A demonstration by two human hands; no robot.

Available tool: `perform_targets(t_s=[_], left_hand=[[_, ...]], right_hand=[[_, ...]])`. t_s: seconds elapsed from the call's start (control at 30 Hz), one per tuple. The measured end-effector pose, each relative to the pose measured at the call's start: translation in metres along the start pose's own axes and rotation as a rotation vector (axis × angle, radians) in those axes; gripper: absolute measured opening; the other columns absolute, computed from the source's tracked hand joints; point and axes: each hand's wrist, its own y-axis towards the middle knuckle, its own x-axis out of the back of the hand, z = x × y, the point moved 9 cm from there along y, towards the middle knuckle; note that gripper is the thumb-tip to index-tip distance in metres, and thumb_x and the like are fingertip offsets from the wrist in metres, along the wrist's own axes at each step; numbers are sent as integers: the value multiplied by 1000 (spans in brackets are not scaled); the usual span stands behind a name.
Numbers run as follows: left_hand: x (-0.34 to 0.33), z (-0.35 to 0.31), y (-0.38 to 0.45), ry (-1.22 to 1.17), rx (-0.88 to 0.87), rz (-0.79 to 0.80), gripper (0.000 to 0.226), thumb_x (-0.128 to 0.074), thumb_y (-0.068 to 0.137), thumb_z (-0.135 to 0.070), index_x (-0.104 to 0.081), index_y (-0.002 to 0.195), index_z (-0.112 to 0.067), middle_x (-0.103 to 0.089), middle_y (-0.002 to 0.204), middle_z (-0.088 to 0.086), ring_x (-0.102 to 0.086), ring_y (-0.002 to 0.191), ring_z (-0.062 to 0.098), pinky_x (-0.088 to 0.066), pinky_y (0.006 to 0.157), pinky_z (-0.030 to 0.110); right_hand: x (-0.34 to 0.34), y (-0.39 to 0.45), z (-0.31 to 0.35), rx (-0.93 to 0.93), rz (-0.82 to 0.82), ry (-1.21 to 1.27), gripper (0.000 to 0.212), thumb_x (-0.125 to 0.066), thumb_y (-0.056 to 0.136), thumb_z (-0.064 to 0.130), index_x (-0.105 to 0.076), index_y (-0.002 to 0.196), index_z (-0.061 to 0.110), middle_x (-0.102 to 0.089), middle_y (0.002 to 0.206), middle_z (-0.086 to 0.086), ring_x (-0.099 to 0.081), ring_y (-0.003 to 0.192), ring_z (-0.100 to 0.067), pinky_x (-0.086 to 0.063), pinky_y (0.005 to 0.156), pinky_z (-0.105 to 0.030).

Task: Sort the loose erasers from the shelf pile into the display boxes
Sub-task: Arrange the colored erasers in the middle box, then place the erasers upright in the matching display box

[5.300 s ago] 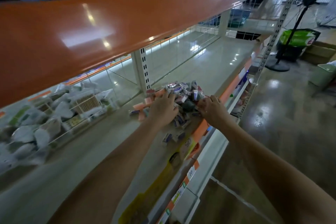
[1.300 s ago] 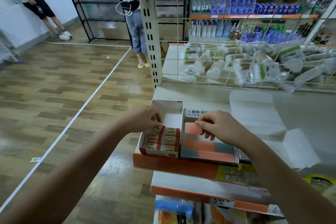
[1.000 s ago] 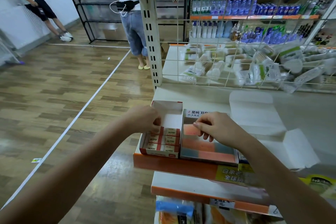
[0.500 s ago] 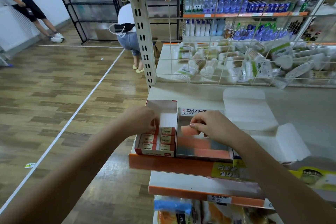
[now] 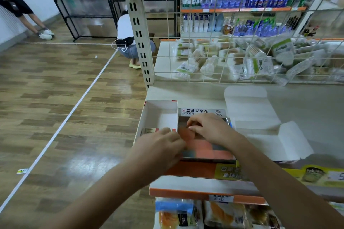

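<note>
- 2 display boxes sit side by side at the front left corner of the shelf (image 5: 195,93), touching each other.
- Left display box (image 5: 160,115): white inside, red trim on its rim; its rear half is bare, and a row of labelled erasers (image 5: 150,130) lies at its front, partly covered by the left hand.
- Right display box (image 5: 202,111): a printed label along its rear wall; orange and grey-blue erasers (image 5: 206,149) lie flat inside in rows.
- Left hand (image 5: 160,151): back of the hand toward the camera, over the front of the left box, fingertips reaching the wall shared by the 2 boxes. The fingers bend downward; whether they grasp anything cannot be told.
- Right hand (image 5: 210,130): over the rear half of the right box, fingers curled down onto the erasers there. The fingertips touch an orange eraser (image 5: 186,134); whether it is pinched or only pressed cannot be told.
- An opened, flattened white carton (image 5: 260,117) lies on the shelf just right of the boxes.
- A wire grid (image 5: 242,46) backs the shelf; behind it lie packets of cotton swabs (image 5: 214,55).
- A crouching person (image 5: 126,31) is on the wooden floor (image 5: 55,98) beyond the shelf post.
</note>
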Motion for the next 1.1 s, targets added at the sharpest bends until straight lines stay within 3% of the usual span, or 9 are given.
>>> perform_targets(t_s=[0.2,0.5,0.6,0.67,0.87,1.1], left_hand=[[-28,-18,5,42,-57,84,29,-42,98,-30,-42,126,-23,-49,124,-2,-43,111,16,-44,85,30],[-27,-20,18,82,-91,184,28,-38,98,-34,-49,121,-23,-53,119,-2,-47,107,15,-43,81,29],[-5,-26,37,120,-155,151,27,-40,95,-40,-54,114,-27,-55,116,-6,-50,106,14,-38,69,26],[9,-29,62,170,-168,122,26,-41,95,-41,-53,113,-28,-56,117,-6,-50,107,16,-42,72,30],[34,-69,169,282,-224,-58,32,-41,94,-42,-58,116,-26,-60,115,-2,-55,108,20,-47,88,35],[16,-210,271,-58,-400,-191,32,-51,91,-33,-56,121,-23,-54,125,0,-51,114,22,-42,91,35]], right_hand=[[0,0,6,15,-49,-74,17,-58,90,30,-70,102,26,-68,100,4,-58,95,-13,-41,78,-26],[2,-6,18,33,-105,-148,15,-56,90,28,-65,101,24,-63,105,2,-57,98,-17,-47,82,-33],[16,-8,20,62,-101,-143,18,-52,90,25,-65,103,22,-60,106,-1,-56,99,-20,-44,80,-31],[42,-13,10,42,-167,-152,21,-51,89,24,-63,106,22,-61,107,-2,-56,98,-22,-44,77,-32],[141,-56,-74,-183,-436,-369,36,-53,91,27,-50,126,20,-53,126,-4,-47,118,-23,-40,93,-35],[208,-160,-226,-520,-484,-390,44,-57,88,25,-46,130,17,-50,131,-8,-44,122,-27,-38,96,-35]])
